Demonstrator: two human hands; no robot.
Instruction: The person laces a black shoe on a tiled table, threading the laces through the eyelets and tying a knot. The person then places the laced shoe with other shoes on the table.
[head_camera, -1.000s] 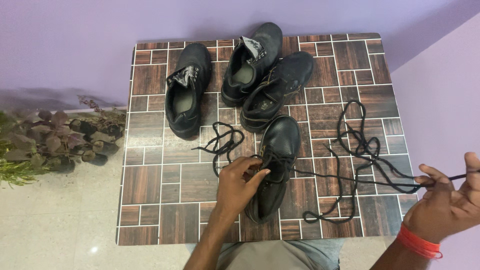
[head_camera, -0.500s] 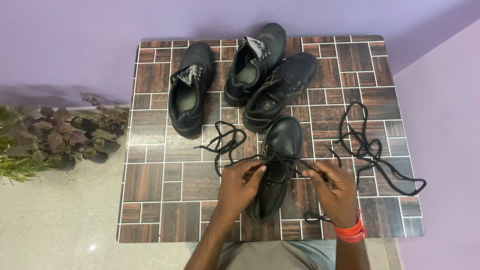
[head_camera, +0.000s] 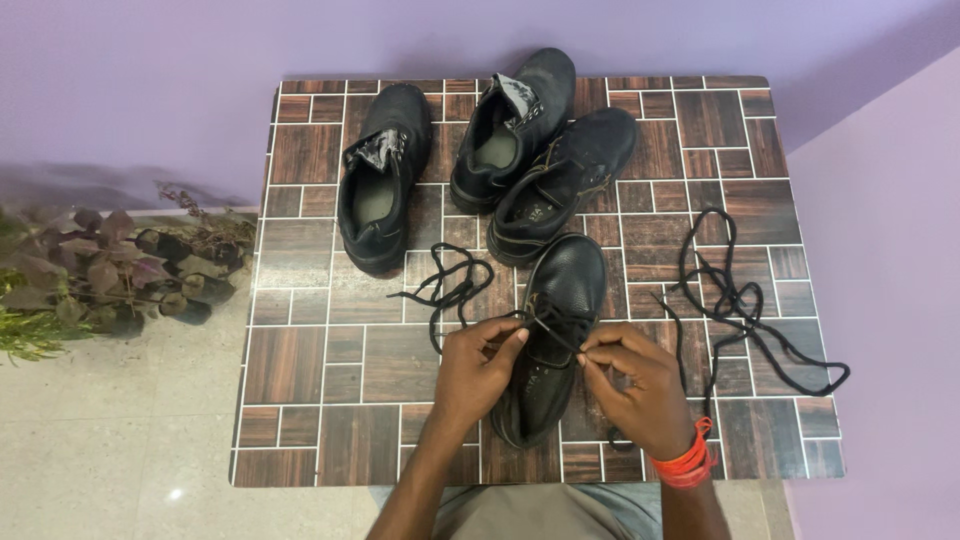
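Observation:
A black leather shoe (head_camera: 560, 290) lies toe-away from me at the near middle of a brown tiled table (head_camera: 310, 360). My left hand (head_camera: 480, 372) rests on the shoe's left side, fingers pinching the black lace at the eyelets. On the shoe's right side, my right hand (head_camera: 632, 388), with a red band at the wrist, pinches the other lace strand. A loose lace bundle (head_camera: 450, 285) trails to the shoe's left, and a longer tangle of lace (head_camera: 745, 310) lies on the right of the table.
Three more black shoes stand at the back: one (head_camera: 380, 180) on the left, one (head_camera: 510, 125) in the middle, one (head_camera: 565, 180) leaning beside it. A potted plant (head_camera: 110, 275) stands on the pale floor to the left. Purple walls close in behind and at right.
My right hand came in from the far right, where it held a lace stretched out, to the shoe's right side. The lace now lies slack on the table.

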